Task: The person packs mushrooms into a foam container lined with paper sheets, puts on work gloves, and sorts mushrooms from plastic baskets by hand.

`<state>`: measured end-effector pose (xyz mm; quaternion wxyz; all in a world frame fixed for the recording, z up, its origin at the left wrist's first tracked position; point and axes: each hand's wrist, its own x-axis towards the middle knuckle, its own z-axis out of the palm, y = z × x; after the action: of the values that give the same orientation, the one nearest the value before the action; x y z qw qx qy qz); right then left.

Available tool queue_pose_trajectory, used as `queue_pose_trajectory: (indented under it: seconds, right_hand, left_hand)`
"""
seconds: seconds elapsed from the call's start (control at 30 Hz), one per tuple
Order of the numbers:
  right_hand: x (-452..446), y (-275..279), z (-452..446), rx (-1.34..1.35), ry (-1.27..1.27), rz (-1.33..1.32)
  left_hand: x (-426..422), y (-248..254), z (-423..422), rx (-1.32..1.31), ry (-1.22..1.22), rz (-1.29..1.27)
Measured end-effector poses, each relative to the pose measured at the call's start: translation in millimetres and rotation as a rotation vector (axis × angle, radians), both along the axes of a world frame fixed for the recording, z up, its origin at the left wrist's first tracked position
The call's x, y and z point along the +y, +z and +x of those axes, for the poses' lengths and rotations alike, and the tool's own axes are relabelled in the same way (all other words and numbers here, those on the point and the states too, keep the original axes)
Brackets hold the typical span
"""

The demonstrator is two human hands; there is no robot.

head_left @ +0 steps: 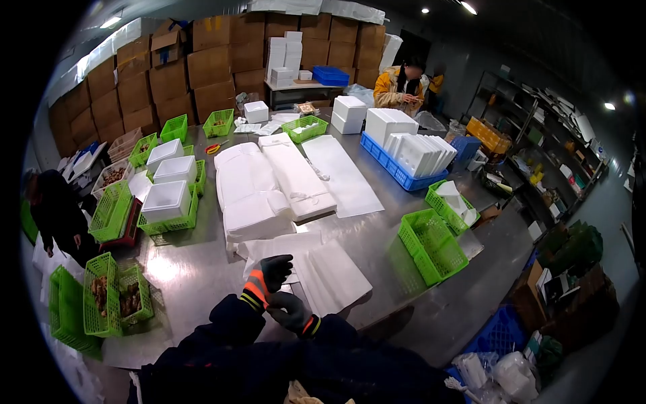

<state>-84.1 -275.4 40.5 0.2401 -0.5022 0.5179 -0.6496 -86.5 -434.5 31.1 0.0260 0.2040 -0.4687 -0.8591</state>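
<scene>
My left hand wears a dark work glove with an orange and yellow striped cuff. Its fingers are loosely bent and apart, with nothing seen in them. Just below, my right hand, in a grey glove, has its fingers closed at the left glove's cuff by the wrist. Both hands are above the near side of the metal table. Beyond them lie white paper sheets, and farther back stacks of white sheets and a white foam-like sheet.
White foam boxes sit in green baskets on the left. To the right stand a green basket and a blue crate of white foam pieces. Orange-handled scissors lie farther back. One person is across the table, another at left.
</scene>
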Motion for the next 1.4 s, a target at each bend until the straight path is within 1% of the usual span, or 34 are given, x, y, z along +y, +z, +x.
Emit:
queue_pose_trajectory:
  seconds: [0.07,0.13,0.17,0.2,0.27,0.3,0.33,0.4,0.43,0.47,0.5,0.53,0.57,0.6,0.63,0.67,0.7,0.73,0.77,0.8,0.87,0.9,0.93,1.0,1.03,1.07,1.13,1.17,1.2,1.23,1.27,1.3,1.33,1.4]
  right_hand:
    - [4,17,2,0.075,0.065,-0.262]
    - [10,32,1,0.1,0.103,-0.253]
    - [12,40,2,0.157,0.091,-0.278]
    - [12,45,1,0.217,0.079,-0.306]
    - [13,42,-2,0.239,0.079,-0.302]
    - [11,32,-2,0.203,0.032,-0.284]
    - [10,24,-2,0.171,-0.014,-0.267]
    - [10,23,-3,0.158,-0.026,-0.295]
    - [9,23,-2,0.169,-0.08,-0.306]
    - [7,21,-2,0.18,-0.134,-0.316]
    - [5,13,-5,0.292,-0.185,-0.346]
    - [4,8,-5,0.287,-0.185,-0.343]
    - [5,4,-4,0.156,-0.132,-0.319]
    - [7,4,-1,0.024,-0.079,-0.294]
    - [12,5,0,-0.126,-0.044,-0.14]
    - [14,14,1,-0.2,-0.021,-0.062]
    - [13,12,0,-0.234,0.016,-0.015]
    - [13,10,0,-0.268,0.053,0.033]
    - [13,21,1,-0.276,0.047,0.07]
    - [12,29,2,-0.281,0.049,0.073]
    - [10,43,3,-0.217,0.076,0.086]
    - [8,49,3,-0.187,0.118,0.062]
    - [7,53,3,-0.19,0.119,0.066]
    - [7,61,2,-0.213,0.134,0.056]
    - [6,66,3,-0.178,0.129,0.04]
    - [6,66,1,-0.181,0.13,0.042]
    - [8,64,0,-0.206,0.2,0.037]
    - [11,66,2,-0.274,0.193,0.071]
    - [14,65,3,-0.281,0.192,0.075]
    - [16,63,4,-0.364,0.236,0.117]
    - [18,60,5,-0.446,0.281,0.159]
    - [19,56,3,-0.391,0.305,0.147]
    - [21,54,2,-0.396,0.307,0.15]
    - [24,52,0,-0.34,0.318,0.143]
  left_hand:
    - [28,57,8,0.349,-0.001,-0.557]
    - [44,109,18,0.373,-0.022,-0.884]
    - [55,116,18,0.444,0.052,-0.932]
    - [55,118,18,0.443,0.05,-0.93]
    - [54,122,16,-0.063,-0.082,-0.655]
    - [55,124,16,-0.082,-0.091,-0.658]
    - [54,118,16,-0.08,-0.091,-0.656]
    - [44,87,9,0.128,-0.056,-0.601]
    - [37,58,-1,0.308,-0.006,-0.692]
    - [35,54,0,0.306,-0.006,-0.691]
    - [33,50,2,0.296,-0.028,-0.615]
    - [31,46,3,0.285,-0.051,-0.538]
    - [30,43,2,0.336,0.0,-0.725]
    - [34,63,9,0.412,0.039,-1.239]
    - [34,65,8,0.379,0.02,-1.156]
    - [33,66,7,0.346,0.001,-1.072]
    - [31,64,4,0.336,0.001,-1.069]
    - [28,58,0,0.225,0.006,-0.806]
    - [27,55,-2,0.116,0.013,-0.542]
    - [29,57,-2,0.11,0.014,-0.539]
    - [33,64,2,-0.183,0.079,0.043]
    - [35,67,7,-0.115,0.093,0.101]
    - [32,66,2,-0.031,0.112,0.225]
    - [28,66,-5,0.062,0.227,0.364]
    - [27,66,-5,0.151,0.248,0.35]
    - [30,75,-7,0.156,0.305,0.325]
    - [31,66,-7,0.287,0.317,0.189]
    - [33,67,-8,0.293,0.38,-0.011]
    - [34,68,-9,0.295,0.439,-0.211]
    - [31,58,-13,0.425,0.455,-0.407]
    - [36,59,-10,0.419,0.454,-0.403]
    - [44,61,-6,0.422,0.418,-0.535]
    - [49,63,-3,0.425,0.381,-0.667]
    - [46,57,-1,0.421,0.42,-0.71]
